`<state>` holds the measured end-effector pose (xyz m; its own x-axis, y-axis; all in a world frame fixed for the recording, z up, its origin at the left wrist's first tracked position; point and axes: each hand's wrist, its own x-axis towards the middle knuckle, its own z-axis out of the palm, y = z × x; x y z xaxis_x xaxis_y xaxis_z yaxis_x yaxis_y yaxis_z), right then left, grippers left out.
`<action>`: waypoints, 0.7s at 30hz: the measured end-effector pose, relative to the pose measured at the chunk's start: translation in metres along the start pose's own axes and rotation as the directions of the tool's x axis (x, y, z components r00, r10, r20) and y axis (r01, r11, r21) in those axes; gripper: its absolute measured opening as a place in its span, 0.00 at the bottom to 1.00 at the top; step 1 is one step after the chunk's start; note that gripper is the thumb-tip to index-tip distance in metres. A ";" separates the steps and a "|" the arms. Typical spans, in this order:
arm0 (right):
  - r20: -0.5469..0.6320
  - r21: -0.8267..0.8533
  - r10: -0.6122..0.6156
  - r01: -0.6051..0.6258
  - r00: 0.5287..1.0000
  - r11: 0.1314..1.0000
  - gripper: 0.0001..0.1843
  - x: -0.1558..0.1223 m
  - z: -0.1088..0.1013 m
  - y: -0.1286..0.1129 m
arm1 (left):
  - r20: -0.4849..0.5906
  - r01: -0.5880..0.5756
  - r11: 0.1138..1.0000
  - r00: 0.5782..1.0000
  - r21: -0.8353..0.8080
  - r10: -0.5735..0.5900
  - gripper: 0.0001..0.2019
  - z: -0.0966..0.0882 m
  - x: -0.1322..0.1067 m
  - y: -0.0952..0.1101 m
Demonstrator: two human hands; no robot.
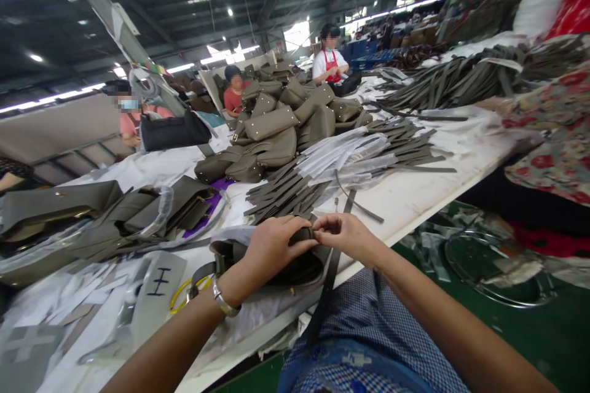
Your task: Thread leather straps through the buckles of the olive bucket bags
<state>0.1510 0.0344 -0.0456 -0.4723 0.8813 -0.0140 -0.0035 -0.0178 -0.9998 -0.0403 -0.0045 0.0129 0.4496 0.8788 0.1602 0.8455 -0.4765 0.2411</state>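
So here's where we're at: the olive-grey bag (302, 271) sits right at the near edge of the tabletop (415, 196), just in front of our lap. Our left hand (271, 245) is curled down over its top, fingers closed on the rim. Our right hand (343, 233) meets it from the other side with thumb and forefinger pinched on the same spot. Both hands are closed on the bag and touch fingertip to fingertip. What exactly sits between the fingertips is too small to tell, maybe a tab or a bit of hardware. A dark strap (322, 307) hangs off the bag and over the table edge.

What works for this kind of fiddly pinch, we reckon:
- Let the left hand do the holding. Its weight on the bag stops the soft body from sliding toward the edge.
- Use only the tips of the right hand, so we can see the spot instead of covering it.
- Watch that dangling strap, since it could drag the bag off if it snags on a knee.

Around us there are loose strips (281, 193) just beyond the bag and a pile of finished bags (276, 129) further back. Other people are working on the far side, well apart from our hands.
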 end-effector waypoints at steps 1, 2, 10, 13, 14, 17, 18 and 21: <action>-0.002 -0.021 0.000 0.000 1.000 1.000 0.09 0.000 0.000 0.000 | -0.013 -0.003 1.000 1.000 0.014 0.003 0.14 0.001 0.000 0.001; -0.004 -0.051 0.002 -0.003 1.000 0.999 0.08 0.000 -0.001 0.000 | -0.024 -0.007 1.000 1.000 0.027 0.008 0.13 0.002 -0.001 0.002; -0.164 -0.294 0.078 -0.124 0.983 0.948 0.08 -0.002 -0.046 0.033 | -0.104 0.055 0.998 0.993 0.009 -0.053 0.14 0.002 -0.009 -0.006; -0.229 -0.366 0.073 -0.155 0.971 0.918 0.08 -0.002 -0.066 0.054 | -0.116 0.069 0.997 0.991 -0.016 -0.070 0.13 0.002 -0.010 -0.009; -0.247 -0.389 0.065 -0.160 0.967 0.907 0.08 -0.002 -0.072 0.060 | -0.116 0.070 0.997 0.991 -0.024 -0.073 0.13 0.003 -0.010 -0.009; -0.286 -0.459 0.031 -0.165 0.958 0.873 0.06 -0.001 -0.081 0.072 | -0.113 0.074 0.996 0.990 -0.052 -0.080 0.12 0.004 -0.009 -0.010; -0.295 -0.482 0.017 -0.165 0.955 0.860 0.06 -0.002 -0.082 0.074 | -0.112 0.077 0.995 0.990 -0.057 -0.083 0.12 0.004 -0.009 -0.010; -0.335 -0.554 -0.043 -0.160 0.941 0.817 0.04 -0.006 -0.078 0.071 | -0.117 0.088 0.994 0.989 -0.057 -0.094 0.13 0.005 -0.009 -0.010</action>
<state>0.2226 0.0644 -0.1170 -0.1487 0.9885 0.0260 0.5608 0.1059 -0.8211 -0.0520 -0.0077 0.0044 0.3310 0.9106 0.2474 0.8641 -0.3978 0.3082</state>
